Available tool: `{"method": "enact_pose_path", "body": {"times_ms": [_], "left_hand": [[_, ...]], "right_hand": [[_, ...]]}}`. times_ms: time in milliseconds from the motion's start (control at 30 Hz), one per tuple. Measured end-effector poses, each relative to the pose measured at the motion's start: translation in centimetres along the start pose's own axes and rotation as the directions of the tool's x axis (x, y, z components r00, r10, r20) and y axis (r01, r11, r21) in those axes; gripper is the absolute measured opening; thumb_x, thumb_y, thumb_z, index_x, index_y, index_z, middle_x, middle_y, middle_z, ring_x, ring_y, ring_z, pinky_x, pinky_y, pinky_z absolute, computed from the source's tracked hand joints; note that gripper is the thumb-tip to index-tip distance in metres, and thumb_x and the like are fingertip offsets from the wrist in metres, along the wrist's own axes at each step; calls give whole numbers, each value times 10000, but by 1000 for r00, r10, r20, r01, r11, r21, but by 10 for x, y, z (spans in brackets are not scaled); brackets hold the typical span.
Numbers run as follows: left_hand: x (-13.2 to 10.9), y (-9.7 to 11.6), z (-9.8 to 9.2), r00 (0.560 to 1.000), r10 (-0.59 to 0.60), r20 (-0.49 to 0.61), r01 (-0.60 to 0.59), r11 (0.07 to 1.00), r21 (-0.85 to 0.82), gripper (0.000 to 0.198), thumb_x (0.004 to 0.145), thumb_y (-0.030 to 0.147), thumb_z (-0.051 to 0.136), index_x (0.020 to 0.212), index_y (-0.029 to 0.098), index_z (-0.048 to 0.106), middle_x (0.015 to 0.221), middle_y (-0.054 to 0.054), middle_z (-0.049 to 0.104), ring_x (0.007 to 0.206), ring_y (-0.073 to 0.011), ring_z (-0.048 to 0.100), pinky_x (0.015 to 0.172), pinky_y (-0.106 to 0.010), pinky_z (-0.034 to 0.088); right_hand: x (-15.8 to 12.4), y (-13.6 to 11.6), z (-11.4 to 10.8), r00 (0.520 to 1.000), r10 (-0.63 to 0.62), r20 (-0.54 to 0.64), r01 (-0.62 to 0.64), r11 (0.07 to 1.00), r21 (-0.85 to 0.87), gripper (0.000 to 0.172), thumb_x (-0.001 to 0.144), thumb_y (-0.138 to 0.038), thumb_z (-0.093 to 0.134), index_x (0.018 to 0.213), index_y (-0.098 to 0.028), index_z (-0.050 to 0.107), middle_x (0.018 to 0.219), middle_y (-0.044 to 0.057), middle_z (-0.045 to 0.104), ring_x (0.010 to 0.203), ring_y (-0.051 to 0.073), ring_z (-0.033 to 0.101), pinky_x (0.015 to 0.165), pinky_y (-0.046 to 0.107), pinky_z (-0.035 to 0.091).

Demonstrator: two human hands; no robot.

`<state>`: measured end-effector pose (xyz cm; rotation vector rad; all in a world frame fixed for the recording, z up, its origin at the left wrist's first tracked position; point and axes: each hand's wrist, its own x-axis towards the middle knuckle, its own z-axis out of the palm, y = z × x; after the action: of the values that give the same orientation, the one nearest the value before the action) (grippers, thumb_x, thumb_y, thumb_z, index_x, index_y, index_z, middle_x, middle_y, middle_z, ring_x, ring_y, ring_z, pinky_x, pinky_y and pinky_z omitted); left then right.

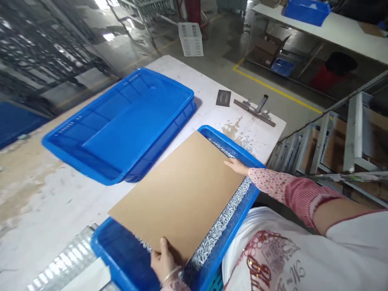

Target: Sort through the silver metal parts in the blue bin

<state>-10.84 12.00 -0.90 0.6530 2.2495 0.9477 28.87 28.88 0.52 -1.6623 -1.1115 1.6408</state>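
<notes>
A flat brown cardboard sheet [182,186] lies over a blue tray [236,220] of small silvery metal pieces [220,226], covering most of them. At the sheet's near left end, my left hand [165,260] grips its edge, thumb on top; the other fingers are partly hidden. My right hand [238,165] holds the opposite end, near the right corner, with fingers over the top face. The metal pieces show along the sheet's near side and past its far end.
A larger blue tray [130,121] stands behind on the worn white table [169,66]. A dark square plate [223,98] and a metal bar with an upright tube [254,111] lie near the far edge. Stacked metal parts [63,262] sit at lower left; a rack [348,149] stands right.
</notes>
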Motion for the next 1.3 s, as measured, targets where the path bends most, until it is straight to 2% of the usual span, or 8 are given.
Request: {"method": "enact_pose_path", "body": {"times_ms": [200,600,800,867,967,1033,1167,1300], "left_hand": [[8,-11,9,993,-109,-53,112,993,44,431,662,587,639,619,213,429,540,58,358,533,-133,378,545,-319,429],[-10,37,-55,991,-109,-77,49,832,-553,576,720,528,717,1226,311,547,1177,-33,616,1029,-165,601,891,-325,481],[-75,70,25,929,-37,368,288,697,-657,547,778,625,600,1222,314,530,1218,-102,599,1092,-258,609,914,-464,513],[-87,77,53,956,-55,288,239,714,-658,528,787,523,656,1251,335,488,1205,-63,599,1035,-189,620,918,-384,516],[-85,76,62,977,-165,137,214,757,-618,466,746,397,736,1137,258,524,1057,-24,625,873,-117,621,816,-263,531],[-75,66,47,968,-222,115,247,772,-586,407,711,371,764,1016,201,555,913,-5,625,764,-102,602,721,-223,532],[-58,46,7,975,-211,68,212,794,-570,393,701,333,771,1034,205,607,941,7,642,799,-94,601,739,-180,515],[-53,44,-13,978,-186,99,210,829,-518,476,683,367,790,1112,233,633,981,7,661,847,-99,608,769,-168,502]], "right_hand": [[3,2,1,988,-77,-135,46,974,-222,454,858,-456,587,1198,-156,628,1312,133,606,1331,284,464,1169,477,247],[-55,-17,-1,997,68,36,-77,908,413,464,851,-454,606,1239,-201,580,1206,89,681,1080,259,662,963,447,520],[-109,11,67,995,86,-59,-44,858,511,491,808,-519,633,1216,-254,571,1161,66,689,1046,258,663,862,406,563],[-124,24,78,988,81,130,-131,887,443,481,778,-510,669,1174,-245,604,1127,69,694,965,238,678,763,360,573],[-125,33,61,766,115,632,-326,917,229,525,633,-367,812,1102,-194,652,1072,84,697,879,200,680,693,295,551],[-110,30,30,665,143,733,-386,906,174,570,553,-250,849,1082,-167,654,1055,90,696,859,184,679,715,290,546],[-69,2,-32,960,140,241,-245,835,493,388,731,-339,732,1069,-194,608,993,59,707,859,155,675,750,285,537],[-47,-33,-39,959,40,281,-177,859,481,427,890,-521,522,1182,-212,556,1096,95,686,999,189,634,808,325,511]]}}
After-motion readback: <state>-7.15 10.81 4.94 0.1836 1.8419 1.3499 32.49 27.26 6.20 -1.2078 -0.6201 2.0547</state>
